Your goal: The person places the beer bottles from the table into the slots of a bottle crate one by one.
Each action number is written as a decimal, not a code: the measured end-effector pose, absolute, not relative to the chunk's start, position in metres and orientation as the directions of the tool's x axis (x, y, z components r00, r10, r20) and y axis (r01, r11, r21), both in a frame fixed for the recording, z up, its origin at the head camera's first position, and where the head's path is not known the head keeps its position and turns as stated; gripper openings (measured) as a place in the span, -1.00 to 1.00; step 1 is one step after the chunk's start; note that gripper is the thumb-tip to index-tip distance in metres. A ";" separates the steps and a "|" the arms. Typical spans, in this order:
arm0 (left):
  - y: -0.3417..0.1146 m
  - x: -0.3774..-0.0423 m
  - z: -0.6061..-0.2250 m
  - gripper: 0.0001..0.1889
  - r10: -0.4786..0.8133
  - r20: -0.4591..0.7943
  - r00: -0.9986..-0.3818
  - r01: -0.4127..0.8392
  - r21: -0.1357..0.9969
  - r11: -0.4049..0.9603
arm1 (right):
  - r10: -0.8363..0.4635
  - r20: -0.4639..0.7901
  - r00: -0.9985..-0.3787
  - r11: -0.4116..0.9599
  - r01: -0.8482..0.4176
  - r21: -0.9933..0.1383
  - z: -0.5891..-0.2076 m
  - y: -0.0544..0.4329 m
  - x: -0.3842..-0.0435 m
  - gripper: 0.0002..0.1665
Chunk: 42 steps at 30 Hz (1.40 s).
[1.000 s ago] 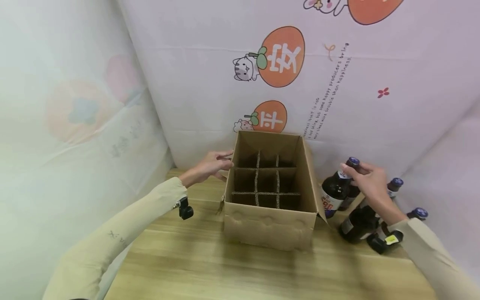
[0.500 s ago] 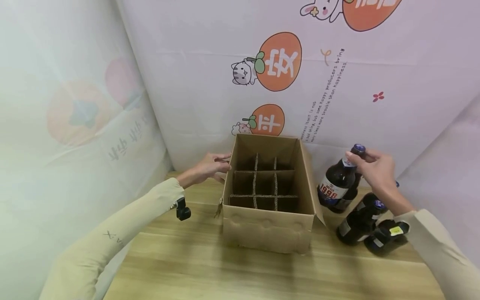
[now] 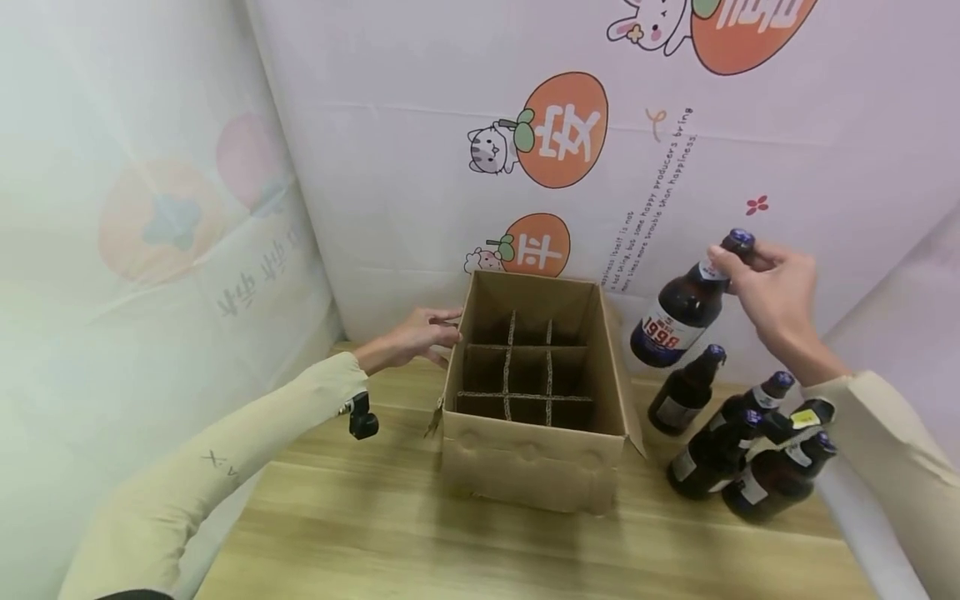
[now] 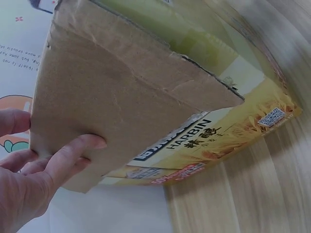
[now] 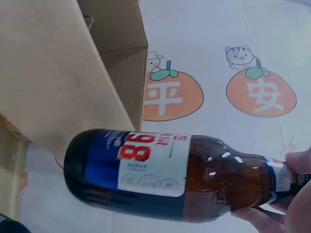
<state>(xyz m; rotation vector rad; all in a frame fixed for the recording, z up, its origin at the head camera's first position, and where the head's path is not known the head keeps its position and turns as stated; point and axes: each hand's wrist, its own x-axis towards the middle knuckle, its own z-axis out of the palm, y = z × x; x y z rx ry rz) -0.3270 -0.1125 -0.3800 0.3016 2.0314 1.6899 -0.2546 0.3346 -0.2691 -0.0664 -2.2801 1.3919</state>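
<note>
My right hand grips a dark brown beer bottle by its neck, just below the blue cap. The bottle tilts in the air to the right of a cardboard box, its base toward the box; its white-and-blue label with red numerals shows in the right wrist view. The open-topped box has cardboard dividers, and I see no bottles in its compartments. At the box's left side, my left hand holds the edge of an outer flap, thumb in front and other fingers partly hidden behind it.
Several capped bottles stand on the wooden table right of the box, one bottle nearest the wall and another bottle at the front under my right forearm. A printed cloth hangs close behind the box.
My right hand has lifted the bottle from among the others, up and slightly right, tilting it. The bottle behind it has come into view. The left hand stays at the box.
</note>
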 end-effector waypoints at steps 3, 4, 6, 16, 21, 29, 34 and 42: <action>-0.114 -0.328 -0.381 -0.28 0.457 -0.214 -0.863 -0.126 0.968 0.216 | 0.268 0.394 -0.879 0.477 -0.234 -0.847 -0.260 0.326 -0.261 -0.35; -0.114 -0.328 -0.381 -0.28 0.457 -0.213 -0.864 -0.124 0.968 0.216 | 0.266 0.400 -0.877 0.466 -0.246 -0.850 -0.257 0.323 -0.263 -0.35; -0.115 -0.328 -0.383 -0.28 0.462 -0.208 -0.862 -0.120 0.970 0.213 | 0.262 0.410 -0.874 0.434 -0.272 -0.859 -0.253 0.318 -0.267 -0.37; -0.113 -0.333 -0.378 -0.27 0.475 -0.223 -0.851 -0.143 0.969 0.199 | 0.301 0.467 -0.832 0.231 -0.411 -0.882 -0.233 0.284 -0.287 -0.63; -0.111 -0.334 -0.383 -0.26 0.464 -0.233 -0.854 -0.156 0.968 0.199 | 0.249 0.442 -0.862 0.130 -0.422 -0.897 -0.234 0.260 -0.300 -0.66; -0.111 -0.333 -0.385 -0.29 0.467 -0.230 -0.854 -0.158 0.969 0.190 | 0.174 0.362 -0.916 0.172 -0.333 -0.927 -0.240 0.219 -0.324 -0.46; -0.113 -0.333 -0.383 -0.32 0.437 -0.224 -0.871 -0.162 0.971 0.175 | 0.127 0.329 -0.936 0.275 -0.285 -0.918 -0.244 0.197 -0.340 -0.42; -0.106 -0.327 -0.385 -0.28 0.434 -0.237 -0.869 -0.178 0.969 0.173 | 0.066 0.366 -0.928 0.410 -0.309 -0.858 -0.266 0.174 -0.360 -0.57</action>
